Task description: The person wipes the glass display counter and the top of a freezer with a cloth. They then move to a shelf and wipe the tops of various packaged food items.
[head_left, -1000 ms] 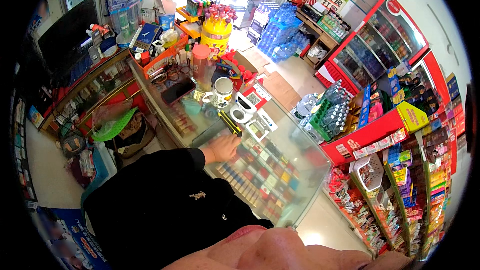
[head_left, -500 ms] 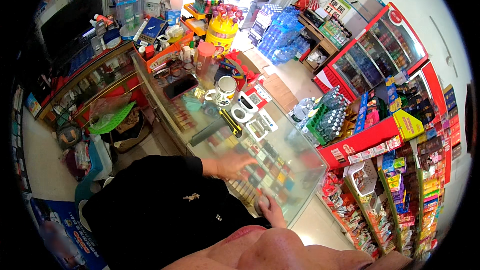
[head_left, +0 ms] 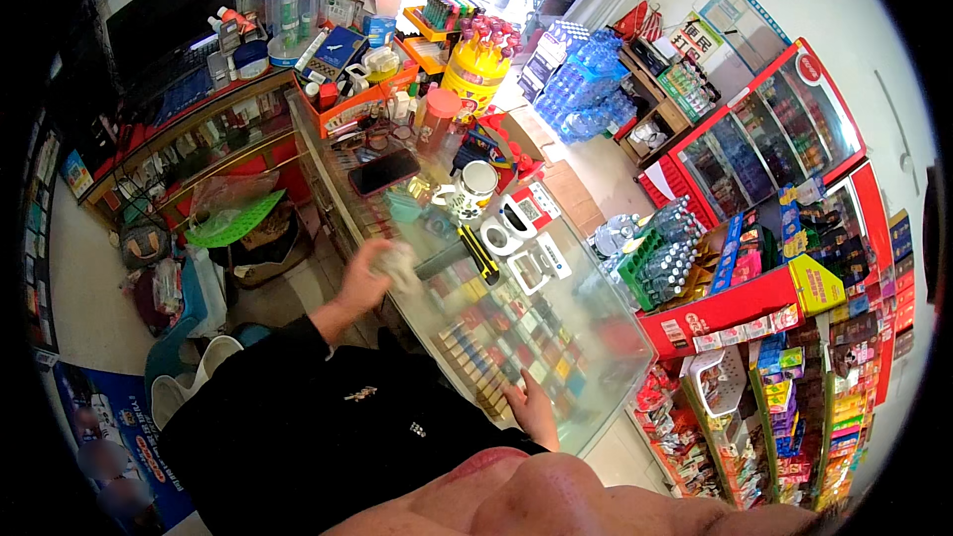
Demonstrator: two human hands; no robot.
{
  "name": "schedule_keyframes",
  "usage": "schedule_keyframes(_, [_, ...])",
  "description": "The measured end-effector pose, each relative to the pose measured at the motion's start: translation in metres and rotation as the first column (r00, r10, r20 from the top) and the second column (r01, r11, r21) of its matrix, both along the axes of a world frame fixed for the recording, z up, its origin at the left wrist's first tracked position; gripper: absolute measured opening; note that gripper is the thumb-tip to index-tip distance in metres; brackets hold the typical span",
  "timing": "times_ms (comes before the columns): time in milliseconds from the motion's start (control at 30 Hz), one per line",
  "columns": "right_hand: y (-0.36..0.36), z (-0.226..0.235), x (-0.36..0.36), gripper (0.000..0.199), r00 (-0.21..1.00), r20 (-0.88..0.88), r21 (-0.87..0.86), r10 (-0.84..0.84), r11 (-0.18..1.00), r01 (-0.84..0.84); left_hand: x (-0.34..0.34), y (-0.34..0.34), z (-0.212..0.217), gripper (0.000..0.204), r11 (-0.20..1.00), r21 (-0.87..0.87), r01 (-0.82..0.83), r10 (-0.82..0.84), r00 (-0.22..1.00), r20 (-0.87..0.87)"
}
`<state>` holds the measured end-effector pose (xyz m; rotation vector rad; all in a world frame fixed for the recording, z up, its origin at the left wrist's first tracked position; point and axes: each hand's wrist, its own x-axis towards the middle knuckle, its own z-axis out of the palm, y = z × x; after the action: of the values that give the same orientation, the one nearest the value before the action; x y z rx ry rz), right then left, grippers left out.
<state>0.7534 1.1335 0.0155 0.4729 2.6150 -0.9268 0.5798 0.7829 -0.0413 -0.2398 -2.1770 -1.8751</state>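
Observation:
My left hand [head_left: 365, 276] is over the near-left edge of the glass counter [head_left: 606, 337], closed on a whitish crumpled cloth [head_left: 399, 267] that is smeared by motion. What kind of cloth it is cannot be made out. My right hand [head_left: 533, 411] lies at the counter's near edge, fingers partly spread, with nothing visible in it. Under the glass are rows of small coloured packs [head_left: 516, 313]. Beyond my left hand stand a patterned white mug [head_left: 475, 191], a white ring-shaped stand [head_left: 498, 235] and a black-and-yellow long item [head_left: 480, 256].
A dark phone [head_left: 384, 173] and a red-lidded jar [head_left: 438, 114] are farther back on the counter. A yellow tub of lollipops [head_left: 473, 74] stands behind them. Bottles in a green crate [head_left: 655, 263] and a red drinks fridge [head_left: 764, 129] are at the right.
My left hand has swung left from over the glass to the counter's edge, and the whitish cloth now shows in it. My right hand stays near the same edge; the view has shifted slightly.

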Motion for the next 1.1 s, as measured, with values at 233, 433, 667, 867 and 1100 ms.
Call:
schedule_keyframes(233, [0.016,-0.036,0.01,0.058,0.993,-0.118,-0.02,-0.032,0.999,0.029,-0.107,-0.178,-0.107,0.063,0.841,-0.032,-0.54,0.538,0.83,0.144])
schedule_keyframes(433, [0.015,-0.033,0.009,0.058,0.996,-0.091,0.069,0.019,0.998,-0.013,-0.152,-0.146,-0.108,0.075,0.889,0.105,-0.446,0.275,0.703,0.656])
schedule_keyframes(667, [0.016,-0.04,0.022,0.053,0.998,-0.06,0.12,0.005,0.993,0.003,-0.097,-0.034,-0.054,0.094,0.922,-0.03,-0.385,0.3,0.665,0.684])
schedule_keyframes(867, [0.015,-0.045,0.022,0.051,0.991,-0.13,0.117,-0.003,0.993,0.019,-0.022,0.024,-0.016,0.099,0.994,-0.106,-0.026,0.097,0.655,0.75])
schedule_keyframes(1100, [0.018,-0.057,0.014,0.047,0.986,-0.164,0.073,-0.036,0.996,0.048,0.027,0.03,-0.057,0.101,0.902,0.008,0.431,-0.285,0.582,0.762])
